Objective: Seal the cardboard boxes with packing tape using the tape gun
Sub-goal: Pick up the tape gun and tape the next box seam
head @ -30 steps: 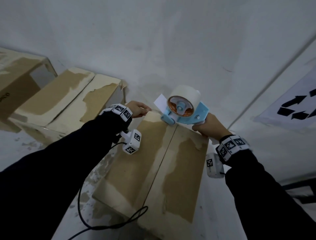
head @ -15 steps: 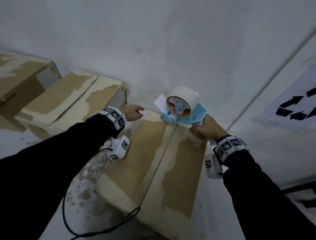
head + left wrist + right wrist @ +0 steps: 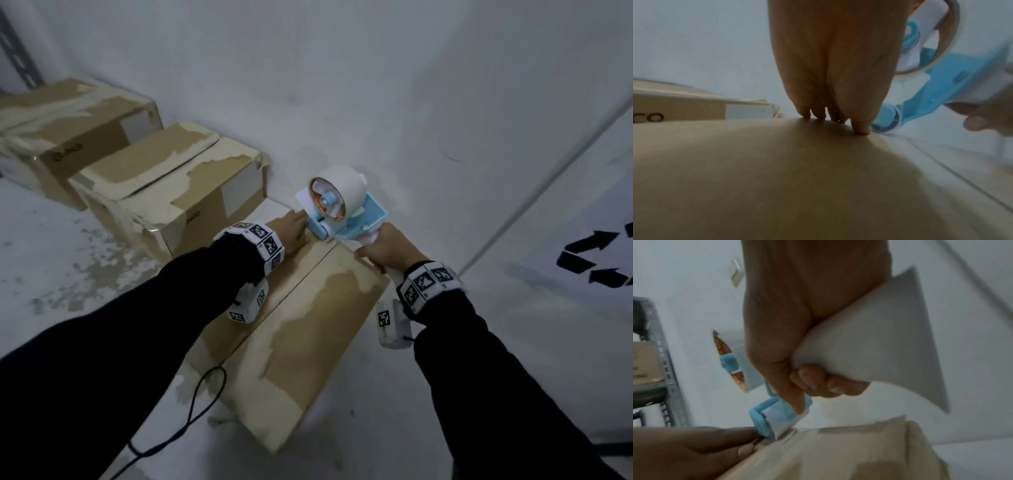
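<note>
A brown cardboard box (image 3: 301, 335) with worn, pale-patched flaps lies in front of me, its centre seam running away from me. My right hand (image 3: 385, 246) grips the white handle of a light-blue tape gun (image 3: 346, 214) carrying a white tape roll; its front roller (image 3: 766, 425) sits at the far end of the seam. My left hand (image 3: 291, 231) lies flat on the left flap, straight fingers (image 3: 830, 91) pressing the cardboard next to the roller. The right wrist view shows the fingers (image 3: 818, 382) curled round the handle.
Two more worn cardboard boxes (image 3: 178, 192) (image 3: 68, 133) stand in a row to the left against the white wall. A black cable (image 3: 191, 411) runs along the floor under my left arm. A recycling-arrow sign (image 3: 596, 257) is at the right. A metal rack upright (image 3: 663, 369) stands far left.
The left hand has slid right along the far edge to lie beside the tape gun's roller. The tape gun's roller has come down onto the far end of the seam.
</note>
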